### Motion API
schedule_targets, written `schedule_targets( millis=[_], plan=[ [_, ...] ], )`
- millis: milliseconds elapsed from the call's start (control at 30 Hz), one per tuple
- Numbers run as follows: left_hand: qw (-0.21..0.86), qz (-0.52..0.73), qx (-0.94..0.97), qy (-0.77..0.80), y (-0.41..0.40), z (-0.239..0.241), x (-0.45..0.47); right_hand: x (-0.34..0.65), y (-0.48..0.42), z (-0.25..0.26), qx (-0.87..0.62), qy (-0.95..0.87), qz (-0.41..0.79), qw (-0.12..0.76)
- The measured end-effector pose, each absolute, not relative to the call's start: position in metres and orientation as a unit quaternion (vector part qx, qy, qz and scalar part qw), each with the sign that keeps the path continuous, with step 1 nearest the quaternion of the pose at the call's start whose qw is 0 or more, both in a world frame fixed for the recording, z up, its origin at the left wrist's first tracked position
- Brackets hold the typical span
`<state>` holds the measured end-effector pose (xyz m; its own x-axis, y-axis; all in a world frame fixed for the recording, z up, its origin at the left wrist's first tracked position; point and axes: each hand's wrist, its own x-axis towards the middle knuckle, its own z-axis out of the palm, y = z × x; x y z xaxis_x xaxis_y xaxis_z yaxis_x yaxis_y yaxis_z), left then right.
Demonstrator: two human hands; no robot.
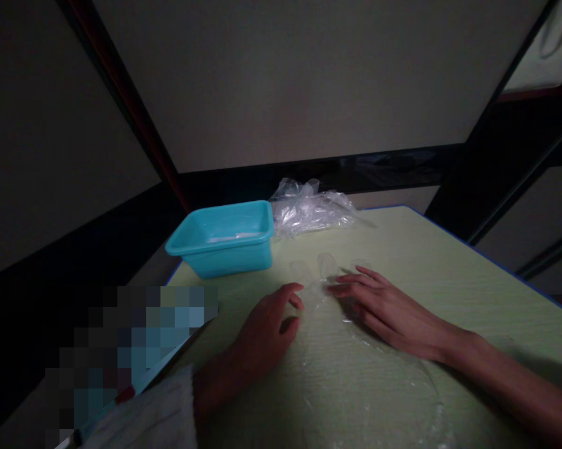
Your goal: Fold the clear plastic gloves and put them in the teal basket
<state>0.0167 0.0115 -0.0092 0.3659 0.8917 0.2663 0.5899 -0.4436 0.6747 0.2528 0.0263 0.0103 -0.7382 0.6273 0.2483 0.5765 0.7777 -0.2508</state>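
Note:
A thin clear plastic glove (321, 274) lies flat on the pale green table (449, 274), its fingers pointing away from me. My left hand (265, 330) rests beside it on the left, fingers curled, with the thumb and forefinger at the glove's edge. Stretched out flat, my right hand (384, 308) presses its fingers down on the glove's right side. The glove's cuff end spreads toward me as faint shiny film (402, 386) under my right forearm.
A turquoise plastic tub (225, 240) stands at the table's far left corner. A crumpled pile of clear plastic bags (309, 209) lies behind it by the far edge. A blurred patch covers the lower left. Dim walls and dark frames surround the table.

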Motion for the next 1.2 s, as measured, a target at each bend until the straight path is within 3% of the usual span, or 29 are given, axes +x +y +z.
schedule_targets(
  millis=[200,367,567,1200],
  plan=[
    [0.205,0.275,0.82,0.457,0.009,-0.009,0.011,0.253,0.026,0.013,-0.324,-0.932,0.078,0.147],
    [0.139,0.167,0.902,0.373,0.008,-0.005,0.005,0.252,0.026,0.013,-0.321,-0.935,0.088,0.123],
    [0.154,0.06,0.933,0.321,0.007,0.001,0.004,0.253,0.026,0.005,-0.326,-0.938,0.102,0.058],
    [0.149,0.032,0.932,0.328,0.008,0.003,0.004,0.258,0.025,0.004,-0.317,-0.941,0.11,0.045]
  ],
)
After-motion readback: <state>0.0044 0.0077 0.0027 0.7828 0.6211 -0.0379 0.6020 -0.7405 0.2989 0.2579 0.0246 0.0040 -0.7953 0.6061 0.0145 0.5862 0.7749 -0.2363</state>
